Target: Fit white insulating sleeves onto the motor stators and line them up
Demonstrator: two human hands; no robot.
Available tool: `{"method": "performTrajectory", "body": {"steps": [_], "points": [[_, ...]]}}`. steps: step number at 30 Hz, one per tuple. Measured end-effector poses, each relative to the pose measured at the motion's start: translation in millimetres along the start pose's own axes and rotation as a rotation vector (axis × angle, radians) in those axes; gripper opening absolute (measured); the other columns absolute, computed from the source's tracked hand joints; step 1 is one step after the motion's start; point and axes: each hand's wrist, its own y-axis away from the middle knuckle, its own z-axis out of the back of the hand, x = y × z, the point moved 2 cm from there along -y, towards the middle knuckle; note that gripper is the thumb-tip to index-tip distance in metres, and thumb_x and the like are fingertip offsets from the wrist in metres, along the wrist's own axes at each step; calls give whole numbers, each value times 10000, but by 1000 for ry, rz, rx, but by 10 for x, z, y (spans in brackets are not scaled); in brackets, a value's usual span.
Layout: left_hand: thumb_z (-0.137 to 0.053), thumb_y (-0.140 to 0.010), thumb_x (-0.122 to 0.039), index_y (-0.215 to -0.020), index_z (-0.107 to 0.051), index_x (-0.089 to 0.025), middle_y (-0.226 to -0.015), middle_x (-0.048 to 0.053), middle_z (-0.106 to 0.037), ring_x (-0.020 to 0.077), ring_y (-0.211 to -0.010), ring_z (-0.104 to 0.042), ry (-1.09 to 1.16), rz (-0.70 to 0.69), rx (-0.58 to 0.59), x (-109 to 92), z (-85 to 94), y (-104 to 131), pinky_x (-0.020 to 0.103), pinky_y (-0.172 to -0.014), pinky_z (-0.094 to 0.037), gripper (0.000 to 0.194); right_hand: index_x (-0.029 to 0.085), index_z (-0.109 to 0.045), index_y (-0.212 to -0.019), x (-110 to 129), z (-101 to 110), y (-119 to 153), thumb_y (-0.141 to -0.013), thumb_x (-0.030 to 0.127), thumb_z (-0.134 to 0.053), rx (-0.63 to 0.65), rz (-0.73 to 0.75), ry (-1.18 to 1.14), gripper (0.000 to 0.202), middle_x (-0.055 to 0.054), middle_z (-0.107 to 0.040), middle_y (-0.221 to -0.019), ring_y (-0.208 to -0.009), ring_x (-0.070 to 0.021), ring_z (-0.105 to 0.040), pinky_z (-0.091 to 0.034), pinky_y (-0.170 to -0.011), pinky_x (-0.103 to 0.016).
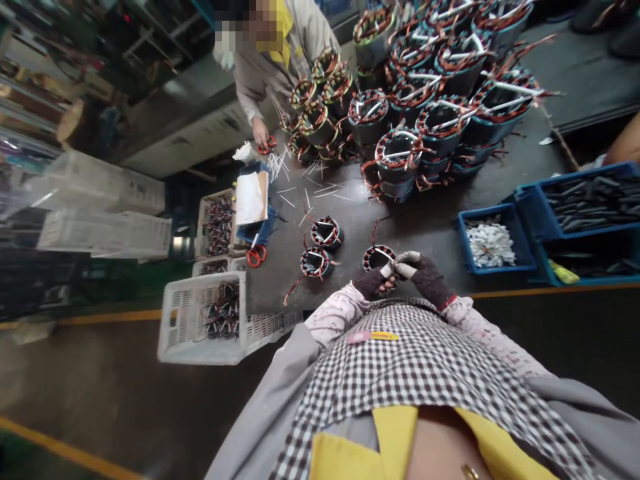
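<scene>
Past the big stack of copper-wound stators (430, 87) at 12 o'clock, blue plastic bins (583, 200) at 2 o'clock hold dark sleeves and white scraps, while both gloved hands, left hand (373, 283) and right hand (425, 275), pinch the small copper-wound stator (379, 257) on the dark surface (425, 220), looks like lead-wire fiddling, needing fine fingertip work.

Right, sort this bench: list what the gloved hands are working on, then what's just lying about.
In hand:
left hand
right hand
wound stator

Lying about:
two more stators
stacked stators
red scissors
blue bins
white crate
</scene>
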Motion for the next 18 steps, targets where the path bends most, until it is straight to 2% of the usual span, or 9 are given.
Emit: {"method": "performTrajectory", "body": {"steps": [2,3,5,7,8,10,13,16,18], "points": [[-811,-759,-809,-835,-634,-150,-646,-30,-550,23,-443,-374,82,-55,76,3,-23,-4,165,-395,-222,687,202,-687,-866,62,220,13,-705,577,-888,-67,-4,15,455,-24,-718,-757,-692,-175,-631,-555,-679,-335],[-862,-736,-755,-880,-657,-144,-688,-16,-590,31,-474,-428,112,-119,71,-12,3,-1,161,-408,-262,661,206,-680,-873,100,360,17,-703,558,-892,-135,17,18,445,-12,-705,-741,-674,-164,-620,-549,-671,-329],[-960,-672,-600,-915,-676,-143,-725,-11,-630,45,-523,-491,156,-263,-17,-72,99,4,156,-432,-325,591,218,-678,-927,168,636,27,-699,520,-897,-287,70,7,438,0,-707,-767,-679,-154,-621,-555,-696,-330],[-1005,-605,-472,-879,-664,-147,-694,-27,-615,44,-523,-488,191,-339,-70,-146,157,-4,152,-433,-342,545,223,-700,-994,199,791,32,-672,481,-911,-337,93,18,463,-24,-752,-871,-761,-169,-662,-580,-776,-353],[-1012,-582,-441,-865,-655,-148,-683,-33,-606,41,-517,-480,214,-348,-57,-182,147,-15,148,-427,-339,541,223,-717,-1024,196,795,28,-657,463,-921,-304,84,42,484,-45,-775,-938,-823,-186,-685,-590,-827,-371],[-1014,-573,-412,-881,-652,-148,-703,-33,-612,37,-518,-484,260,-349,19,-244,50,-43,143,-417,-335,544,218,-747,-1068,162,668,7,-658,445,-924,-164,57,96,502,-81,-800,-1058,-952,-224,-712,-593,-932,-406],[-990,-642,-415,-857,-628,-154,-702,-43,-599,17,-482,-438,295,-355,35,-294,-139,-91,137,-388,-291,496,220,-761,-1013,82,356,-21,-701,502,-890,-2,43,91,439,-74,-804,-1023,-960,-241,-724,-602,-961,-429],[-958,-717,-456,-798,-594,-162,-635,-55,-555,17,-442,-398,273,-333,-25,-281,-234,-125,143,-366,-252,476,223,-729,-854,12,197,-10,-740,570,-849,-6,24,82,384,-39,-755,-815,-793,-216,-697,-625,-817,-401],[-958,-731,-462,-816,-608,-161,-630,-53,-565,29,-441,-420,234,-320,-25,-257,-260,-135,148,-367,-265,470,231,-718,-858,-11,187,30,-743,560,-850,-43,17,74,373,-22,-735,-784,-736,-198,-668,-617,-750,-377]]}}
